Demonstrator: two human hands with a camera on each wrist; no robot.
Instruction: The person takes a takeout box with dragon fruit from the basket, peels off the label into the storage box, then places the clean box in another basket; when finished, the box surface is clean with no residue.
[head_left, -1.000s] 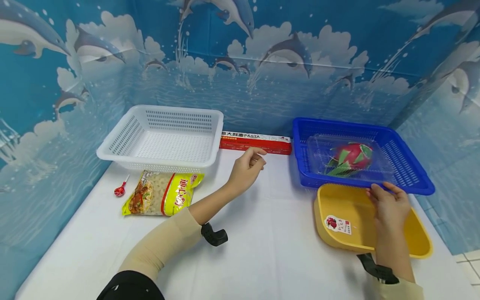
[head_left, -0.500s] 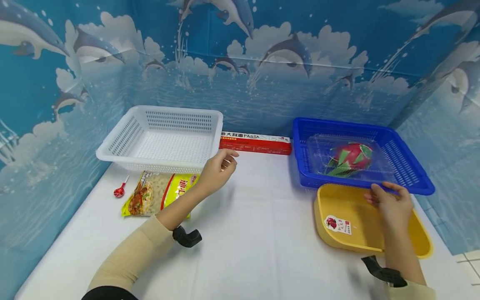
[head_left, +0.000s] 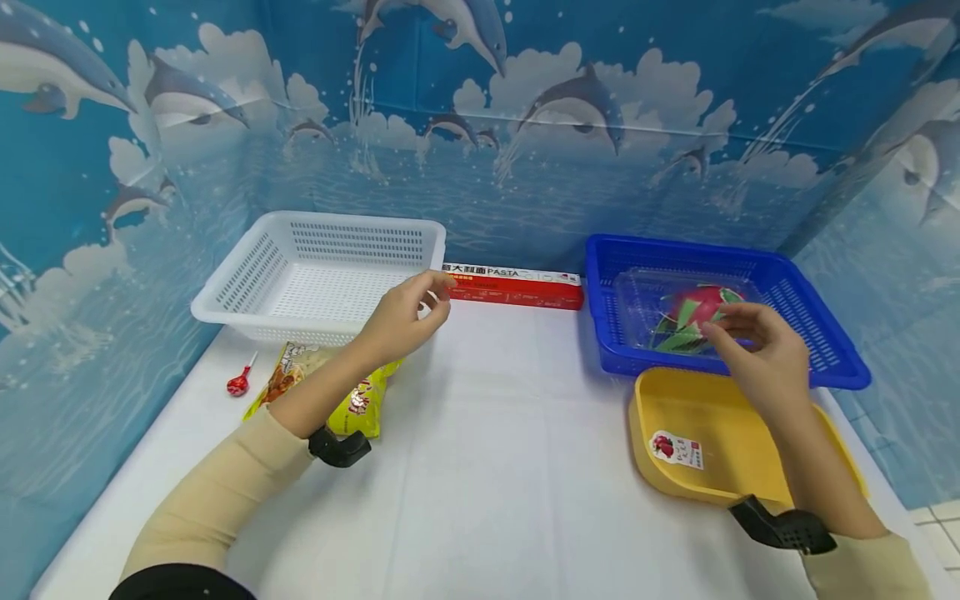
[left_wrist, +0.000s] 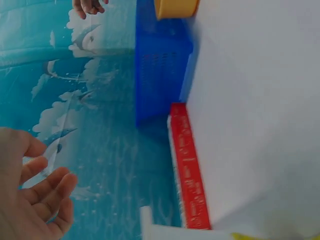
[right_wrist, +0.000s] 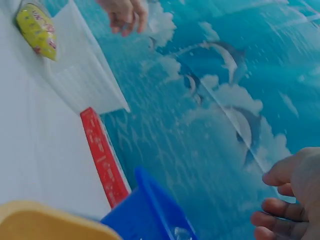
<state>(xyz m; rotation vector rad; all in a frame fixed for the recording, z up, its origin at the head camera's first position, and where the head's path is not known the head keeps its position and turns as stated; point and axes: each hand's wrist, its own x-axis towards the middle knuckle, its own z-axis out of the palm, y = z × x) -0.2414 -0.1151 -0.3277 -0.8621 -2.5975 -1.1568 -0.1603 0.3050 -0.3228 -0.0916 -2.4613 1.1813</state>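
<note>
My left hand [head_left: 408, 312] hovers at the right front corner of the white basket [head_left: 213, 310], fingers loosely bent and holding nothing. Its forearm crosses over a yellow bag of pasta [head_left: 360, 408], hiding part of it. On the right, my other hand [head_left: 772, 354] is raised over the front rim of the blue basket [head_left: 828, 354], its fingers loosely bent around nothing. Inside that basket a dragon fruit [head_left: 693, 312] lies with a clear plastic box [head_left: 637, 308]; the fingers partly cover the fruit in the head view. The right forearm passes above a yellow basin [head_left: 675, 479].
A red pasta box [head_left: 517, 289] lies along the back between the baskets. A red lollipop [head_left: 238, 384] is left of the yellow bag. The white-covered table [head_left: 495, 500] meets a dolphin-print curtain [head_left: 517, 200] at the back and sides.
My left hand has moved left from the table's middle to the white basket's corner. My right hand has lifted off the blue basket's front rim and moved forward over it.
</note>
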